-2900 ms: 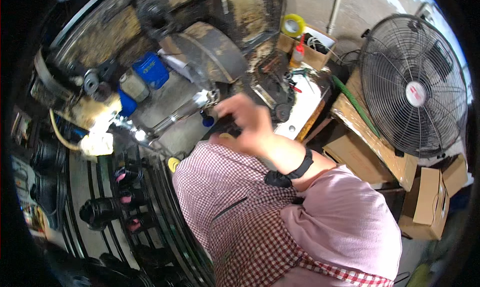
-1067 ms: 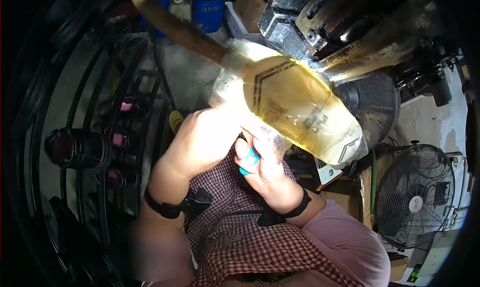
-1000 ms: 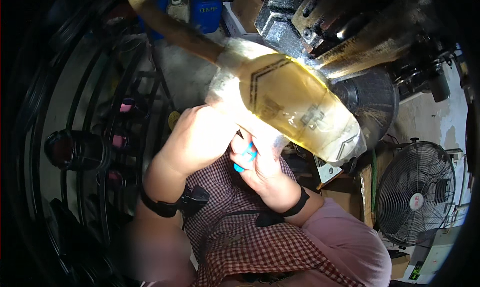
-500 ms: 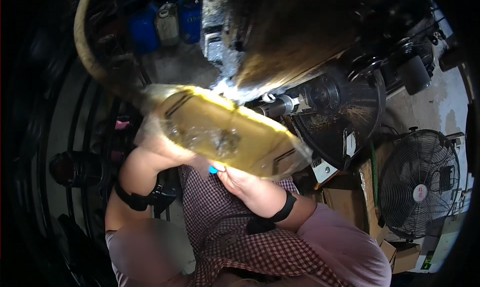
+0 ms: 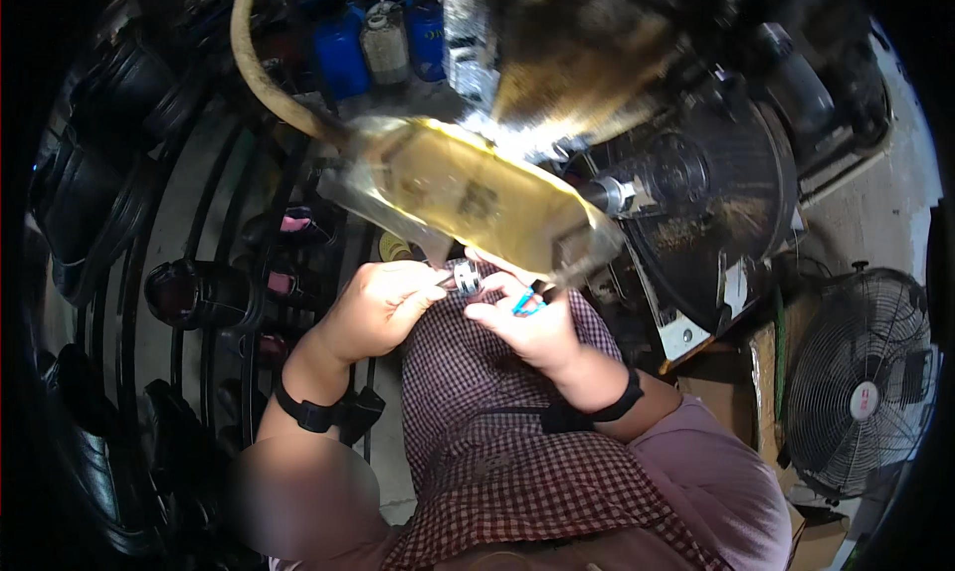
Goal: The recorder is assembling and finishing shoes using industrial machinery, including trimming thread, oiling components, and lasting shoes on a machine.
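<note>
In front of my checked apron (image 5: 507,442), a small silver cylindrical metal part (image 5: 465,277), like a bobbin case, sits between my hands. The thumb and fingers of my left hand (image 5: 388,307) are closed on a dark end of it. My right hand (image 5: 537,327) has its fingers curled close to the part's other side, with a slim bright blue piece (image 5: 527,299) held in them; its kind is too small to make out. A yellowish see-through panel (image 5: 468,188) in clear plastic hangs just above and hides some right fingertips.
A large dark machine (image 5: 607,54) with a round black wheel (image 5: 706,188) stands ahead and right. On the left are racks with black shoes (image 5: 194,292). A fan (image 5: 860,392) is at right, and blue jugs (image 5: 340,59) are at the back. A curved hose (image 5: 254,64) reaches the panel.
Both hands, partly hidden behind the yellowish panel before, now show below it, with the silver metal part between them. The whole view has shifted somewhat.
</note>
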Tool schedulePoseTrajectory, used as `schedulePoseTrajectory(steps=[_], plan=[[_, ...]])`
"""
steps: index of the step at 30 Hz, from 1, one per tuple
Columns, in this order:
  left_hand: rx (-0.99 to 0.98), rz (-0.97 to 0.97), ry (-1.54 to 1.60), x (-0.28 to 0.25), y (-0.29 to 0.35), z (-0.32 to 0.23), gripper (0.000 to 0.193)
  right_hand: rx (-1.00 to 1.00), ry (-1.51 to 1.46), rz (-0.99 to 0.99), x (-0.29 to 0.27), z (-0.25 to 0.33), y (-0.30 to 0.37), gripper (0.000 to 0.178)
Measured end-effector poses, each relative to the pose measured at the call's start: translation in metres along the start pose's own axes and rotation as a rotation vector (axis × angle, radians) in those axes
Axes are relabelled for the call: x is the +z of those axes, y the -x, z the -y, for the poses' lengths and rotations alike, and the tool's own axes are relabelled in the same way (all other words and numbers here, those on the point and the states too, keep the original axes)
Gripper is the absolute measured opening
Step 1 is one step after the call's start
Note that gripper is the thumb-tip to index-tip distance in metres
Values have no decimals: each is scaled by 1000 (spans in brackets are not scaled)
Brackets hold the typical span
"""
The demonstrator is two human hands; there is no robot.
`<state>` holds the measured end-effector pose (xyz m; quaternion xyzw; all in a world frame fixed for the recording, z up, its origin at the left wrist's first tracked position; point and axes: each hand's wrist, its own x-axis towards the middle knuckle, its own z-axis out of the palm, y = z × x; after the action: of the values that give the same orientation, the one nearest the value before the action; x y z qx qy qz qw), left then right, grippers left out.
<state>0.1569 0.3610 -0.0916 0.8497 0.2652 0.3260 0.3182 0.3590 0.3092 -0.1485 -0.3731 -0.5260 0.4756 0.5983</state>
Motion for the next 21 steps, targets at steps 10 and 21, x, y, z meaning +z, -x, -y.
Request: schedulePoseTrajectory(steps=[10, 21], plan=[[104, 45, 195, 68, -1, -57, 49, 49, 98, 45, -75, 97, 43, 35], [302, -29, 99, 180, -61, -154, 16, 218, 225, -40, -175, 151, 145, 31]])
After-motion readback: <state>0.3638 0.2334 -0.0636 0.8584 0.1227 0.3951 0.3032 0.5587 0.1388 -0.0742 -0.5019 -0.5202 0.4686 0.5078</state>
